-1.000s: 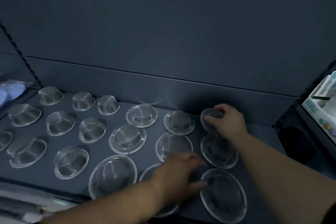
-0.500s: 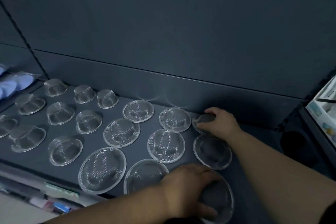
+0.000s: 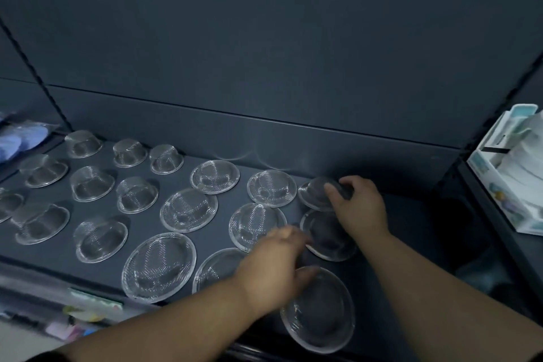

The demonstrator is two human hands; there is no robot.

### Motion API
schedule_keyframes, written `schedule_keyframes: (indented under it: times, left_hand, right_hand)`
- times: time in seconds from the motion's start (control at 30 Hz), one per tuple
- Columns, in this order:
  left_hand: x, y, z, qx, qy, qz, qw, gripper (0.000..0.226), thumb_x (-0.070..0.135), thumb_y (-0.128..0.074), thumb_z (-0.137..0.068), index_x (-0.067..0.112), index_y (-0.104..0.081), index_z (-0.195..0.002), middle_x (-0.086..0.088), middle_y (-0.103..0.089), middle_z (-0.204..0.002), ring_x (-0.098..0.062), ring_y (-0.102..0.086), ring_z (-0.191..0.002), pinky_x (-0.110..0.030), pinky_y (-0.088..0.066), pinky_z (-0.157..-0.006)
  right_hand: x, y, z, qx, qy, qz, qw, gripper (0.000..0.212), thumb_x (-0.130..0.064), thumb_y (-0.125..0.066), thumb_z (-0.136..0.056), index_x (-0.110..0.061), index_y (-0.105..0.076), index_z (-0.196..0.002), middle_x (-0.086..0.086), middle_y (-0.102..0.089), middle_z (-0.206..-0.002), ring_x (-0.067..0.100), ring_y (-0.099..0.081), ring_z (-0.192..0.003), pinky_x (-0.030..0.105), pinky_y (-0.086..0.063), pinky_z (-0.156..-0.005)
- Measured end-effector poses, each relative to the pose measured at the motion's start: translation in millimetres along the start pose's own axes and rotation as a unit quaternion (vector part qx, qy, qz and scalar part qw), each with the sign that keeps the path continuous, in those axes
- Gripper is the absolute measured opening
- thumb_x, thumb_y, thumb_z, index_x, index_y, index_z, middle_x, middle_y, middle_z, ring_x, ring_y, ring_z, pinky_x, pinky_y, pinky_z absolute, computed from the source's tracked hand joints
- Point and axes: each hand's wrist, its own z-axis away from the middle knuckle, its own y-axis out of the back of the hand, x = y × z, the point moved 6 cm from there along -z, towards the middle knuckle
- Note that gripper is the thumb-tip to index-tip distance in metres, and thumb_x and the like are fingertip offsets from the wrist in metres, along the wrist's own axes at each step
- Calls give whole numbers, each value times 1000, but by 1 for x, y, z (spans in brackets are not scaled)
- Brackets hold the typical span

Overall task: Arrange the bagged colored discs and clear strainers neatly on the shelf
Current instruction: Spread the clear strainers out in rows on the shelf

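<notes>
The right hand point(image 3: 357, 206) curls round the small strainer point(image 3: 314, 192) at the back of the shelf point(image 3: 411, 214). The left hand point(image 3: 276, 267), blurred, hovers over the large front strainer point(image 3: 320, 314); its grip cannot be told. The strainers look light, thin and easily dented, so the rim seems the best hold.

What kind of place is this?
Most likely a shop. Many matching clear strainers sit in rows on a dark display shelf, a label strip runs along its front edge, and boxed goods stand on the neighbouring shelf.
</notes>
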Motion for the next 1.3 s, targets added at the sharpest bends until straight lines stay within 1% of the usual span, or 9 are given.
schedule_keyframes:
  times: [0.13,0.3,0.53,0.77,0.9,1.0,1.13,1.2,1.3]
  left_hand:
    - [-25,19,-11,48,83,-107,990,51,44,-52,-88,31,-43,-136,6,-36,-144,-19,-32,-133,-28,-21,-112]
    - [-49,21,-9,0,147,-101,984,54,38,-49,-91,34,-35,-143,0,-25,-154,-26,-24,-138,-30,-19,-114]
    - [-54,27,-10,-39,119,-46,991,54,25,-50,-93,33,-34,-144,-1,-22,-155,-27,-22,-139,-29,-23,-112]
    - [-60,30,-10,-41,86,-44,995,55,26,-53,-90,30,-36,-142,-1,-22,-154,-25,-24,-138,-32,-25,-114]
    - [-67,26,-12,-54,74,-34,995,57,25,-53,-90,30,-35,-143,-4,-18,-156,-27,-24,-139,-31,-22,-115]
    - [-65,27,-12,-38,58,-52,996,53,24,-53,-88,26,-41,-139,-3,-26,-152,-27,-30,-135,-32,-26,-113]
    - [-39,23,-9,2,-15,-28,999,41,18,-50,-87,17,-56,-127,-3,-46,-134,-25,-44,-122,-35,-34,-108]
    - [-26,13,-6,-34,-27,0,999,48,18,-48,-91,18,-46,-138,-2,-37,-144,-20,-38,-131,-27,-27,-112]
    - [-16,-1,-9,-66,-11,30,997,53,18,-46,-95,18,-34,-146,-1,-25,-155,-15,-30,-140,-15,-16,-109]
  right_hand:
    - [5,1,38,-49,-14,24,998,46,-59,-73,-65,-27,-59,-94,-5,-53,-100,15,-54,-96,31,-47,-87]
    - [3,-5,62,-136,10,78,988,61,-49,-79,-61,-28,-55,-113,-5,-49,-115,14,-51,-108,25,-42,-91]
    - [-19,-1,62,-134,-15,85,987,54,-44,-78,-63,-26,-58,-109,-4,-53,-110,13,-52,-103,20,-39,-83]
    - [-22,-10,76,-131,-35,84,987,57,-39,-81,-61,-29,-55,-111,-5,-48,-113,13,-52,-106,20,-41,-87]
    - [-21,0,83,-128,-46,63,989,69,-41,-82,-62,-31,-51,-122,-11,-42,-116,9,-47,-107,19,-37,-87]
    - [-16,14,93,-100,-57,53,992,67,-42,-83,-62,-32,-52,-120,-13,-40,-113,5,-45,-102,19,-36,-87]
    - [0,19,110,-78,-82,62,992,50,-41,-80,-66,-34,-56,-109,-10,-50,-110,5,-52,-94,18,-38,-80]
    - [6,18,113,-79,-85,55,992,47,-38,-78,-71,-32,-57,-113,-7,-53,-113,7,-54,-97,18,-39,-82]
    - [5,14,107,-96,-29,60,993,51,-30,-72,-79,-26,-55,-128,-4,-54,-127,11,-50,-118,15,-33,-94]
